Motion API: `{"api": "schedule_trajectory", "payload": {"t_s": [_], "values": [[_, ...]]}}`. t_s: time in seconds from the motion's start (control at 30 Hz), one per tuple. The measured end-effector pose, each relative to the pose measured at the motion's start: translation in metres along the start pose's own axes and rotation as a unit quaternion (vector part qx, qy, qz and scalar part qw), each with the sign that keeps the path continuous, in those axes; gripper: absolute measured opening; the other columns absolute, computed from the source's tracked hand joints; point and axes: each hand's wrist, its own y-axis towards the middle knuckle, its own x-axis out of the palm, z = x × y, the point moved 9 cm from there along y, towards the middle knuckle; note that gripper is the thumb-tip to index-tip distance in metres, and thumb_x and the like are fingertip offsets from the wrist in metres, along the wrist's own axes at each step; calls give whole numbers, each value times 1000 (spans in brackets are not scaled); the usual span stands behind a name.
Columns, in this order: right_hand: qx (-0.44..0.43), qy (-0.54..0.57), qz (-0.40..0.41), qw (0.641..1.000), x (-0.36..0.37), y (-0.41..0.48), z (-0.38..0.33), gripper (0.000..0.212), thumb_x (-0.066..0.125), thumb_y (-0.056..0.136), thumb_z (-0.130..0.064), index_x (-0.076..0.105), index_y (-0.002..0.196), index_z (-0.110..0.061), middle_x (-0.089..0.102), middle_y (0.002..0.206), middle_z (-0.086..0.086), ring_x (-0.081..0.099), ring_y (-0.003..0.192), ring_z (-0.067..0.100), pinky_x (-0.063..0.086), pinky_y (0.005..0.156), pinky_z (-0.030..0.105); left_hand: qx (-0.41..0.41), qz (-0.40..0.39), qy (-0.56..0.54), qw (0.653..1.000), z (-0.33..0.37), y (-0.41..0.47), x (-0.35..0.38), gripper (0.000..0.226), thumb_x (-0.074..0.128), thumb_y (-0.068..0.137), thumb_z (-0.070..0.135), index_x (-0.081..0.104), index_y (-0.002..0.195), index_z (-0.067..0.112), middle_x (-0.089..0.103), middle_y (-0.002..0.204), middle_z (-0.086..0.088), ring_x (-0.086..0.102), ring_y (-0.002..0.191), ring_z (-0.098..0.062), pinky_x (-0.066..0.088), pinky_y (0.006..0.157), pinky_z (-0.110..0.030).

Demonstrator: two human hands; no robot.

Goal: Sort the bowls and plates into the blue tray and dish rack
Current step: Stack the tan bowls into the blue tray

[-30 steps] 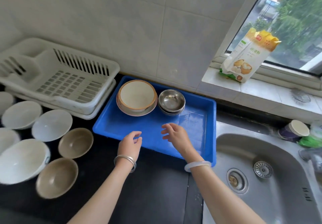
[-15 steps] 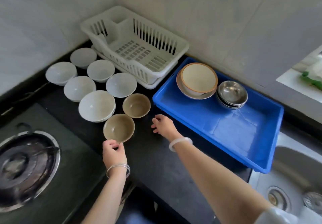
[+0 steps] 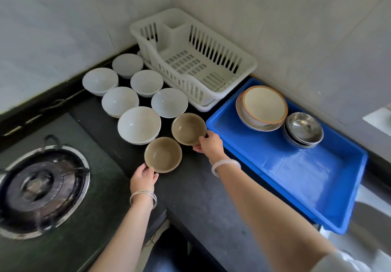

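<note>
Both hands are on the two brown bowls just left of the blue tray (image 3: 317, 204): left hand (image 3: 142, 177) pinching the rim of the nearer brown bowl (image 3: 163, 154), right hand (image 3: 209, 145) gripping the farther brown bowl (image 3: 188, 128). Looks like they're grabbing a matching pair. White bowls (image 3: 138, 124) wait further left on the desk (image 3: 190, 189); the dish rack (image 3: 194, 60) behind the tray is empty.

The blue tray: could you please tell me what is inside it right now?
Inside the blue tray sit a cream bowl nested on a plate and a stack of steel bowls. How many steel bowls are stacked is partly hidden. The rest is bare.
</note>
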Motion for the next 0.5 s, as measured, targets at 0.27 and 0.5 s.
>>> {"api": "schedule_trajectory", "payload": {"t_s": [0.27, 0.5], "values": [[-77, -64, -57, 993, 3, -44, -17, 25, 48, 96, -14, 55, 120, -16, 69, 74, 0, 66, 55, 3, 53, 56, 14, -20, -39, -14, 999, -5, 3, 13, 39, 45, 92, 2, 47, 131, 2, 58, 115, -19, 58, 100, -28, 47, 93, -36], [-82, -151, -92, 981, 32, -59, -10, 24, 48, 96, -14, 55, 119, -17, 70, 81, 7, 65, 62, 10, 59, 69, 25, -30, -21, -54, 998, -4, 7, 8, 38, 44, 95, 20, 47, 130, 5, 52, 130, -19, 58, 107, -36, 47, 87, -34]]}}
